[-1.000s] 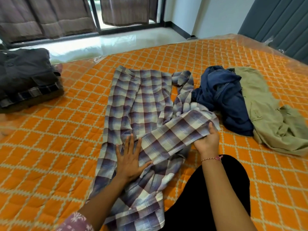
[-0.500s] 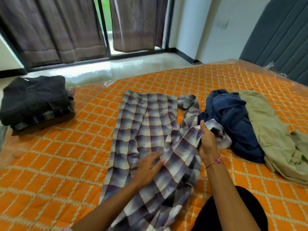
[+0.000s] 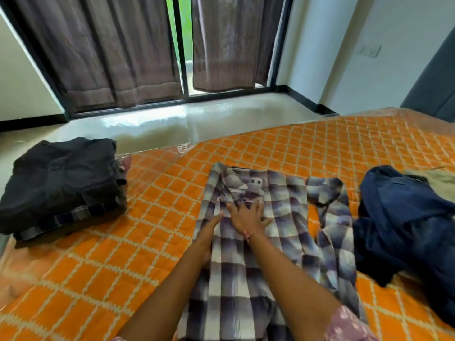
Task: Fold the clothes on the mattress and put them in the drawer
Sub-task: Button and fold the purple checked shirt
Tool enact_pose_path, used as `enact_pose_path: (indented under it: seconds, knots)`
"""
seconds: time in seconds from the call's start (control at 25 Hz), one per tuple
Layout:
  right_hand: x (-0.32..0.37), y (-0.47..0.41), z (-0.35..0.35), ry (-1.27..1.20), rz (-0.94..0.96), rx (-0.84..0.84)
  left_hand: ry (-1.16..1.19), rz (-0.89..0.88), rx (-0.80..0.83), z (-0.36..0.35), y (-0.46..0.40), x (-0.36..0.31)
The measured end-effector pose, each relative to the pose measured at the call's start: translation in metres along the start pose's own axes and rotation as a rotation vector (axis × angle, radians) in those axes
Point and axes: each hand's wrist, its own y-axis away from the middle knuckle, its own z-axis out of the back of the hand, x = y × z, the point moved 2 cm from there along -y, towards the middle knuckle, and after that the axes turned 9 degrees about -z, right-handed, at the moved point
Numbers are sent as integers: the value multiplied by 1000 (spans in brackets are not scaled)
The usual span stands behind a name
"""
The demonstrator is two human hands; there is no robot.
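Both hands reach forward over the plaid shirt (image 3: 258, 242), arms stretched out nearly straight from the bottom of the view. For the right hand (image 3: 248, 217) the grip is wide: fingers spread and flat, palm pressed down on the shirt's upper middle, just below the collar, a thin red thread at the wrist. The left hand (image 3: 213, 223) lies alongside it at the shirt's left edge, its fingers straight and pointing forward; the grip there is also loose and holds nothing, though part of the hand is blurred. The shirt lies lengthwise on the orange quilted mattress (image 3: 147, 242), one sleeve bunched at its right. A navy garment (image 3: 398, 217) sits crumpled just beside that sleeve, with an olive garment (image 3: 440, 175) behind it. A folded dark stack (image 3: 61, 183) rests well apart at the mattress's left edge.
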Motion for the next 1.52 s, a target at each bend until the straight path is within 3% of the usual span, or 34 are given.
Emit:
enact_pose_path:
  seconds: [0.08, 0.12, 0.24, 0.36, 0.48, 0.64, 0.72, 0.76, 0.84, 0.88, 0.92, 1.0, 1.08, 1.24, 1.36, 1.44, 1.52]
  knots:
    - [-17, -16, -7, -283, -116, -286, -73, 83, -25, 14, -33, 0]
    - [-23, -30, -7, -501, -179, -322, -88, 86, -34, 14, -49, -4]
    - [-16, -73, 4, -988, -258, 12, -102, 90, -37, 7, -88, -30]
    - [-10, -95, 21, -1153, -259, 265, -17, 31, -42, 1, -113, -43]
    - [-5, -102, 34, -1234, -155, 334, 6, -259, -176, 2, -130, -55]
    - [-9, -119, 24, -1141, -128, 240, -158, -368, -120, 6, -143, -53]
    - [-8, -120, 26, -1106, -43, 146, -332, -545, -80, 7, -142, -57]
    - [-7, -114, 28, -935, -13, 12, -546, -607, -72, 5, -139, -57]
    - [-5, -101, 19, -346, -16, -333, -1129, -610, -183, -3, -127, -45]
    - [-3, -94, 8, -141, 10, -418, -1345, -602, -235, -8, -118, -33]
    - [0, -84, -3, -31, 46, -385, -1469, -599, -238, -13, -107, -21]
    - [-3, -72, -26, 99, 106, -174, -1628, -536, -65, -15, -93, 7]
    - [-19, -63, -28, 195, 132, -80, -1744, -474, 55, -6, -76, 22]
    - [-61, -7, -15, 208, 206, -23, -1682, -339, 9, 1, 1, 36]
    - [-99, 80, -56, 232, 369, -154, -1714, -498, -56, 11, 82, 92]
    - [-117, 119, -83, 256, 420, -270, -1742, -519, -14, 25, 112, 124]
    - [-129, 127, -90, 252, 355, -179, -1750, -477, 55, 38, 122, 136]
